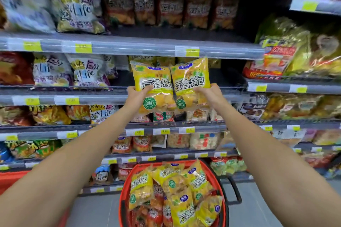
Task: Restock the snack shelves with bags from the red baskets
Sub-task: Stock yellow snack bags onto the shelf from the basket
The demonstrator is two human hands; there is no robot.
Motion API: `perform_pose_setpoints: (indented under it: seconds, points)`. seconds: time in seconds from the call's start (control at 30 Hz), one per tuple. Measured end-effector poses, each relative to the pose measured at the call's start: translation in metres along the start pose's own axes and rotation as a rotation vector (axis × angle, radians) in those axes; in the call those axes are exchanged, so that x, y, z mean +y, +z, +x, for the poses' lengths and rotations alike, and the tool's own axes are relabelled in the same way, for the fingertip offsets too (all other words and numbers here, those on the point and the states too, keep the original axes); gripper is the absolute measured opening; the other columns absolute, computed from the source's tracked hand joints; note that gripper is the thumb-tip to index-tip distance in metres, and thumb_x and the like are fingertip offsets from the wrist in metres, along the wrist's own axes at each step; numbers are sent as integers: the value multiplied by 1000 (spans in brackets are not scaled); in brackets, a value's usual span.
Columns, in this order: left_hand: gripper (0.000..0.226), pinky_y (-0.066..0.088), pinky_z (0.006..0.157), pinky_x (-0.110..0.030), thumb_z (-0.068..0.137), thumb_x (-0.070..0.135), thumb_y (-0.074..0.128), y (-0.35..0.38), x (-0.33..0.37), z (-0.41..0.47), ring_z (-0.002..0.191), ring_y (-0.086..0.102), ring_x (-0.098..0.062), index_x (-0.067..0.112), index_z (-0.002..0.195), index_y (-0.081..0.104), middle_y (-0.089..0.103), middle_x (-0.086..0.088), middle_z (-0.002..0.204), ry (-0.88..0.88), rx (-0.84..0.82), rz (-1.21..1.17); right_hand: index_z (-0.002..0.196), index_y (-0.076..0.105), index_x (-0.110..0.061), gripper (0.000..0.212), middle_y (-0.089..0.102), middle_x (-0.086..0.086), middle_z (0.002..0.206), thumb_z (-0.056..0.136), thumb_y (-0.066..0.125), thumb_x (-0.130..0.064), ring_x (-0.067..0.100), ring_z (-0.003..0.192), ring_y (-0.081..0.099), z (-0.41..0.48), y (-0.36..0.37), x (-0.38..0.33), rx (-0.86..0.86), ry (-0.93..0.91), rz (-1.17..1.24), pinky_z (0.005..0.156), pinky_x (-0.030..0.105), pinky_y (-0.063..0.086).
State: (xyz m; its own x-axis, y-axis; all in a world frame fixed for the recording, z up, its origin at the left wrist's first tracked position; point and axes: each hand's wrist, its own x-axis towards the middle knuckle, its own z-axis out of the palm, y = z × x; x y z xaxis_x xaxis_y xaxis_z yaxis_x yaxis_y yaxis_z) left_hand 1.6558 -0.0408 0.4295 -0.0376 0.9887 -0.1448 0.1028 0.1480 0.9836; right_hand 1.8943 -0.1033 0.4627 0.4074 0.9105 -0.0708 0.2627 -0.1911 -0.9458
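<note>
I hold two yellow snack bags upright and side by side in front of the second shelf [103,99] from the top of the view. My left hand [137,96] grips the left yellow bag [153,84] at its lower left edge. My right hand [208,93] grips the right yellow bag [191,79] at its lower right edge. Behind the two bags, more yellow bags [145,59] stand at the back of the shelf. Below my arms, a red basket [127,186] on the floor holds several yellow and red-orange bags.
Shelves of snack bags fill the view: white and purple bags [86,72] at the left, dark orange bags [171,5] above, mixed bags [287,55] on the right unit. Part of a second red basket [9,178] shows at the lower left. Grey floor surrounds the basket.
</note>
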Motion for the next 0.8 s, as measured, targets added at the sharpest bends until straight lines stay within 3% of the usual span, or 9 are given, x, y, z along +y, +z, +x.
perform_pose_setpoints:
  seconds: [0.1,0.2,0.27,0.37,0.47,0.57,0.7,0.8]
  points:
    - [80,33,91,-37,88,43,64,0,4,17,130,39,-29,10,146,19,32,-13,149,-14,24,1,141,29,-2,85,46,12,136,79,77,-34,27,119,50,31,7,1,-57,23,-14,84,34,42]
    - [76,34,85,-38,89,40,63,-5,5,38,114,45,-23,11,145,21,39,-8,141,-21,46,3,125,44,-8,56,58,8,123,81,76,-22,19,94,59,59,19,8,-106,14,1,68,28,44]
    - [78,36,90,-39,89,38,64,-11,1,54,121,44,-25,10,148,20,36,-8,144,-34,54,-12,118,46,-11,51,61,5,122,79,78,-21,19,98,59,74,31,13,-139,9,16,76,29,46]
    - [82,35,107,-43,85,47,66,-15,-3,72,132,41,-29,12,147,25,34,-9,150,-17,47,72,127,46,-8,57,58,2,125,81,75,-24,18,103,55,88,42,26,-174,34,49,85,31,41]
    - [66,40,102,-43,87,49,62,-8,-7,85,124,48,-29,11,136,41,46,-11,139,30,110,223,135,43,-11,69,53,6,134,79,76,-33,23,115,54,100,43,34,-178,62,76,99,39,42]
    - [73,37,102,-46,84,56,62,4,-12,89,127,41,-34,8,136,43,40,-15,137,102,231,436,124,47,-18,62,50,6,133,76,75,-44,22,119,51,112,44,38,-188,18,-20,106,46,39]
    - [61,35,97,-42,85,47,66,14,-9,77,120,37,-31,7,124,45,39,-13,129,274,490,636,128,44,-10,63,35,8,129,82,69,-45,21,123,38,112,49,38,-48,-96,-222,98,35,34]
    - [34,40,75,-34,89,35,63,24,-3,69,106,46,-28,10,109,52,45,-11,117,399,541,724,122,39,-8,61,34,5,120,81,71,-40,21,113,39,102,55,37,140,-217,-270,80,32,35]
